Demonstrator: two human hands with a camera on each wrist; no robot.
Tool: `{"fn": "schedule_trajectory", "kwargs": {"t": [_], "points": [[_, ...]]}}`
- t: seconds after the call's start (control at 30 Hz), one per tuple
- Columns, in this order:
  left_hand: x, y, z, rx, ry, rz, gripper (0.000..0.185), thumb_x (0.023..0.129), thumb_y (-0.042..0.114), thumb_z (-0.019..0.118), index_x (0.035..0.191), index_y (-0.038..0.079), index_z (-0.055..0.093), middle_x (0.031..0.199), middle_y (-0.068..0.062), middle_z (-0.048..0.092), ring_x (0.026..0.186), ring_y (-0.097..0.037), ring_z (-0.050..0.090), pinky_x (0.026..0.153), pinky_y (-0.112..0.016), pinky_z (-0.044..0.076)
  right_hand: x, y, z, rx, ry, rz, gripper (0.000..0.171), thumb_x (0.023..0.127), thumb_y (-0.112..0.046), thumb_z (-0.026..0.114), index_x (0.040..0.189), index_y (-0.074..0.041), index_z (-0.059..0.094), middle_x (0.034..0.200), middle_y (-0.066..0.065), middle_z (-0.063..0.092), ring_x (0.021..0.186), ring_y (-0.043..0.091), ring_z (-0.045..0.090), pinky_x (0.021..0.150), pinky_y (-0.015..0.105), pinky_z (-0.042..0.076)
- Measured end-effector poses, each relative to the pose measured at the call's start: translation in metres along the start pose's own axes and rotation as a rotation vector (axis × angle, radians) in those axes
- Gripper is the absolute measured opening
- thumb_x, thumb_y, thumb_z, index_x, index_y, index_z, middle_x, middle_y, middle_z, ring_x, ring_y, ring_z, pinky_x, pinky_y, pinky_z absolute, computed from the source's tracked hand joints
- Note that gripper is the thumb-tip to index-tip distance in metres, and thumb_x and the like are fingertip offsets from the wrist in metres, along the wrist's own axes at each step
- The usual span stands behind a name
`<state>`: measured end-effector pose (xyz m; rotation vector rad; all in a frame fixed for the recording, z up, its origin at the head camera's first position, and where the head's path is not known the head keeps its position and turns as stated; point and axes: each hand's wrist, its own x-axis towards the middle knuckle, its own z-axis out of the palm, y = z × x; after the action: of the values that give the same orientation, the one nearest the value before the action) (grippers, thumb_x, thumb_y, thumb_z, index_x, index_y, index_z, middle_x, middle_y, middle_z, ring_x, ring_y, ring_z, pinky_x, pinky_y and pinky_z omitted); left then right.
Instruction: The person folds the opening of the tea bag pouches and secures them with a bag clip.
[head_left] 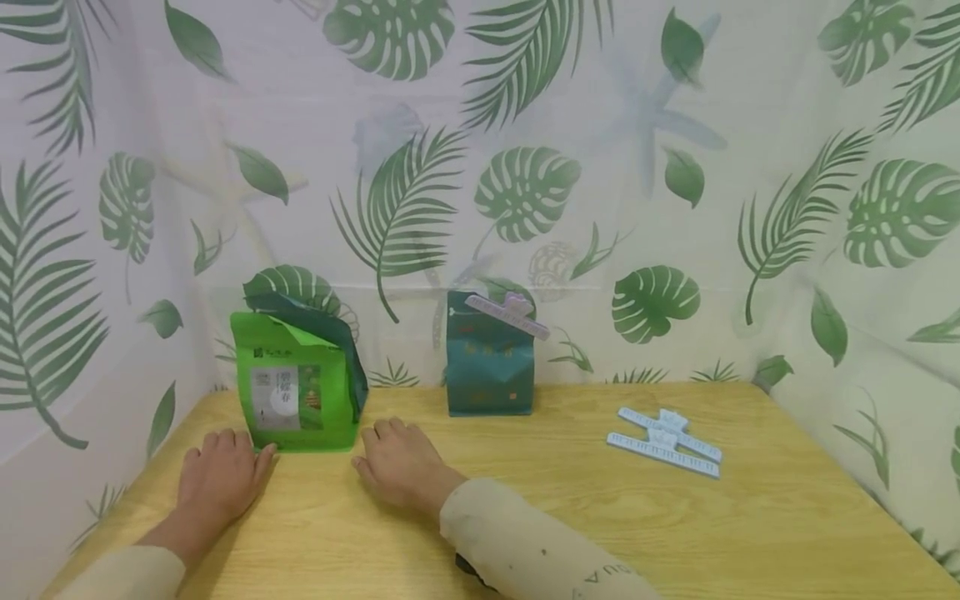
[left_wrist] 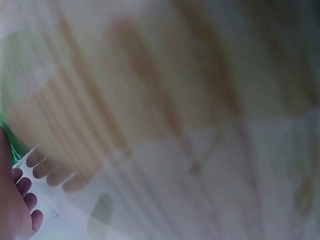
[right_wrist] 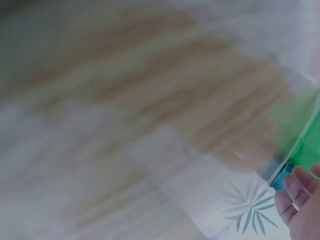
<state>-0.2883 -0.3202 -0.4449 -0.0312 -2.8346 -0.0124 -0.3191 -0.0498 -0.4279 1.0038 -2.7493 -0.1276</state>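
Observation:
A bright green stand-up pouch (head_left: 296, 379) with a grey label and a folded dark top stands on the wooden table (head_left: 570, 517) at the left. My left hand (head_left: 222, 473) lies flat on the table just left of its base, fingers straight. Just right of the pouch base my right hand (head_left: 401, 463) rests flat as well, holding nothing. A dark teal pouch (head_left: 489, 360) stands further back, a pale lilac clip (head_left: 508, 313) clamped across its top. The left wrist view shows my fingers (left_wrist: 22, 197) by a green edge; the right wrist view shows my fingertips (right_wrist: 299, 195) near the green pouch (right_wrist: 310, 147).
Two light blue sealing clips (head_left: 666, 442) lie side by side on the table at the right. A leaf-patterned curtain (head_left: 525, 167) closes in the back and both sides. Both wrist views are blurred.

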Motion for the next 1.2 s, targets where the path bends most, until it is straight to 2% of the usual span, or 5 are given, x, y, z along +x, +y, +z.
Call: {"fn": "schedule_trajectory", "kwargs": {"t": [0.2,0.4,0.53,0.7,1.2], "points": [[0.0006,0.0004,0.0016,-0.022,0.004,-0.019,0.058,0.104,0.044,0.042,0.099,-0.012,0.053,0.091,-0.025,0.054,0.088,-0.042,0.054,0.071,-0.054,0.042,0.0008,-0.0012,0.0012,-0.043,-0.018,-0.017,0.054,0.107,-0.048,0.031,0.146,-0.014,0.044,0.136,0.003,0.055,0.123,0.020,0.054,0.099,0.037,0.047],[0.0026,-0.0001,0.0011,-0.014,0.006,-0.021,0.060,0.104,0.046,0.042,0.103,-0.014,0.052,0.092,-0.026,0.054,0.090,-0.043,0.054,0.072,-0.053,0.041,0.0010,-0.0011,0.0027,-0.046,-0.031,-0.052,0.055,0.107,-0.047,0.030,0.154,-0.019,0.034,0.140,0.002,0.051,0.128,0.020,0.050,0.103,0.039,0.045],[0.0034,-0.0005,0.0009,-0.019,0.002,-0.016,0.062,0.105,0.046,0.042,0.105,-0.015,0.051,0.092,-0.027,0.054,0.090,-0.043,0.054,0.073,-0.053,0.042,0.0004,-0.0031,0.0023,-0.043,-0.048,-0.076,0.056,0.107,-0.047,0.029,0.156,-0.019,0.031,0.145,0.002,0.048,0.133,0.021,0.047,0.108,0.040,0.043],[0.0026,-0.0007,0.0010,-0.028,0.008,-0.018,0.062,0.104,0.044,0.044,0.106,-0.017,0.051,0.092,-0.028,0.054,0.090,-0.043,0.054,0.074,-0.055,0.042,-0.0003,-0.0062,0.0002,-0.071,-0.055,-0.108,0.057,0.107,-0.048,0.028,0.156,-0.018,0.031,0.145,0.001,0.048,0.130,0.020,0.048,0.106,0.039,0.043],[0.0019,0.0030,0.0044,-0.055,0.029,-0.017,0.060,0.104,0.042,0.045,0.106,-0.017,0.050,0.092,-0.028,0.053,0.087,-0.041,0.052,0.073,-0.054,0.041,-0.0017,-0.0053,0.0029,-0.123,-0.072,-0.123,0.060,0.107,-0.051,0.026,0.158,-0.021,0.027,0.148,0.000,0.044,0.133,0.020,0.044,0.108,0.042,0.039]]}}
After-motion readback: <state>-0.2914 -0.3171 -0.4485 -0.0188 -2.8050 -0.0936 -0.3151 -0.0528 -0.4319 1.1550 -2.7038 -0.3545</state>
